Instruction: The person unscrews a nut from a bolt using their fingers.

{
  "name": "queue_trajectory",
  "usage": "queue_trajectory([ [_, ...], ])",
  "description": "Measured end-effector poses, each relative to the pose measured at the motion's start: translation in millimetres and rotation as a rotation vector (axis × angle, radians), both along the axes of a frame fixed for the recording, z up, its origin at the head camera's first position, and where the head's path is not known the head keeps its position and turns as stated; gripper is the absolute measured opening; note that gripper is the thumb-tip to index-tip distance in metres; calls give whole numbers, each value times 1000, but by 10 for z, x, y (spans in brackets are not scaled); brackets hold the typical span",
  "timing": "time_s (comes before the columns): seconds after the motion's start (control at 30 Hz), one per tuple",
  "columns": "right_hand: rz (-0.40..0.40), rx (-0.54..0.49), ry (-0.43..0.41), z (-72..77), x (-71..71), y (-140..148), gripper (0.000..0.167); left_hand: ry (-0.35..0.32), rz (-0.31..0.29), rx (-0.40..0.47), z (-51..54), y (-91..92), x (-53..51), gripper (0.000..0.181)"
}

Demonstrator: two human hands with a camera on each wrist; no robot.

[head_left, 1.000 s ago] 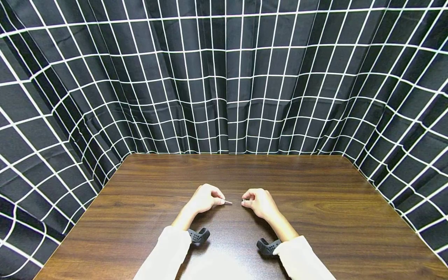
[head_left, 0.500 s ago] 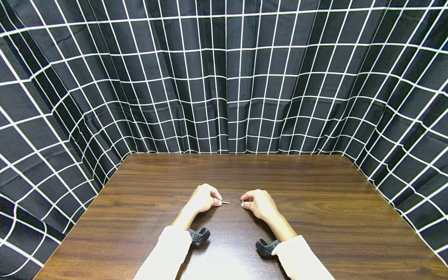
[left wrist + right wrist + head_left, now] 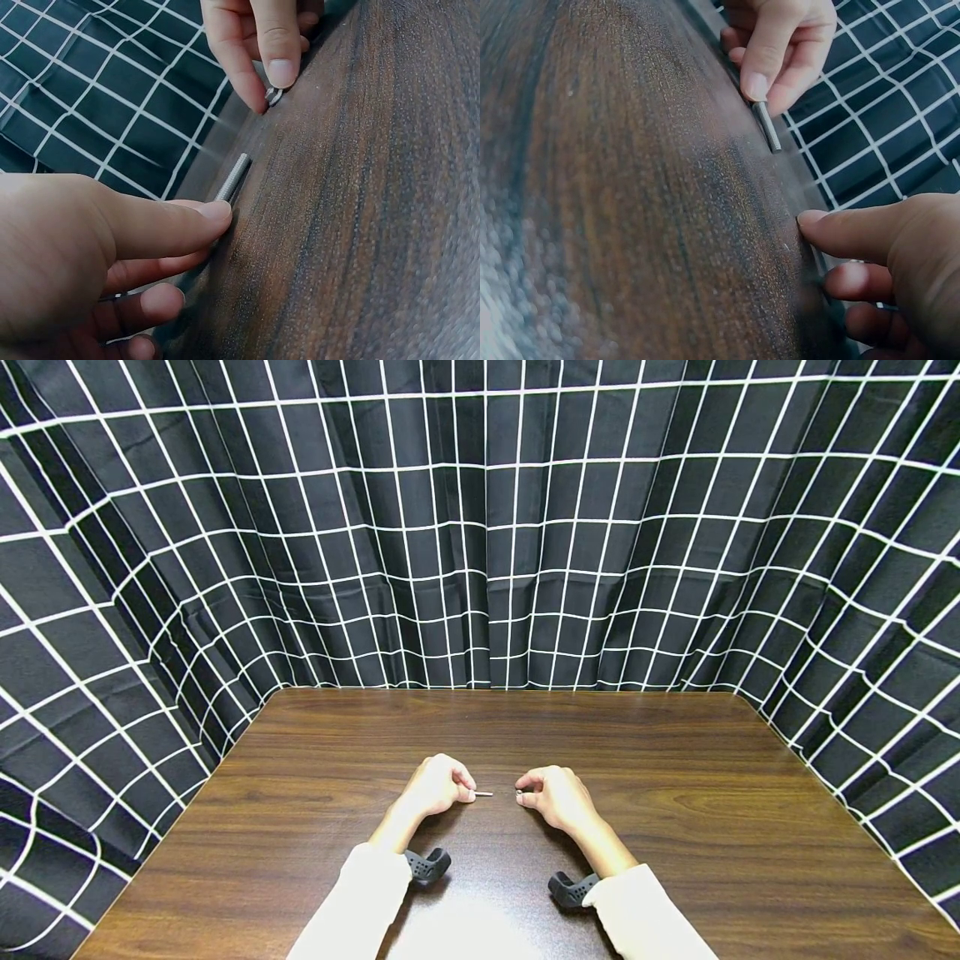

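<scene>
My left hand [image 3: 439, 785] pinches a bolt [image 3: 235, 177] between thumb and forefinger. Its bare threaded end points toward the right hand, while the other end is hidden in the fingers. Opposite it, my right hand [image 3: 555, 795] holds a small metal nut [image 3: 274, 97] between thumb and fingertip. A short gap separates nut and bolt, which face each other over the table. In the right wrist view the bolt [image 3: 768, 129] shows at the top, and the nut is hidden behind the right thumb [image 3: 844, 229].
Both hands are over a brown wood-grain table [image 3: 480, 727]. A dark curtain with a white grid [image 3: 487, 527] surrounds its far side and both flanks. Dark wrist straps [image 3: 427, 866] sit by the white sleeves [image 3: 360, 893]. Light glares on the table's near part.
The left hand has drawn slightly left with the bolt, which now lies more level. The right hand has shifted slightly left with the nut. Both grips stay the same.
</scene>
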State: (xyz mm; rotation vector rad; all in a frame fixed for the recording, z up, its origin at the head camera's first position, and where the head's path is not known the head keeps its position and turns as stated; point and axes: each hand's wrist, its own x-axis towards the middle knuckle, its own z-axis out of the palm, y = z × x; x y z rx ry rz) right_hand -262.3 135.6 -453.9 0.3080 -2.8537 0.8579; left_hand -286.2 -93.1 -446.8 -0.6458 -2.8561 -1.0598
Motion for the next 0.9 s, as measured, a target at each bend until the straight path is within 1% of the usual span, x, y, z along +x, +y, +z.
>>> queue_trajectory([
  [0.2,-5,-2,-2,-10,-7,3,16,5,4,-4,-31,7,-21,10],
  [0.33,-3,-1,-3,-10,1,-2,17,-3,3,9,-37,4,-19,10],
  [0.5,22,0,3,14,15,-1,21,-7,5,14,-45,-8,-21,11],
  [0.63,52,-35,12,43,10,6,23,-14,7,29,-33,-8,-27,12],
  [0.73,57,-64,13,40,-8,15,25,-20,-3,39,-26,-14,-33,13],
  [0.83,57,-109,9,46,-38,23,27,-27,-10,46,-8,-40,-41,15],
  [0.9,56,-152,8,74,-59,30,29,-20,-11,57,16,-70,-54,17],
])
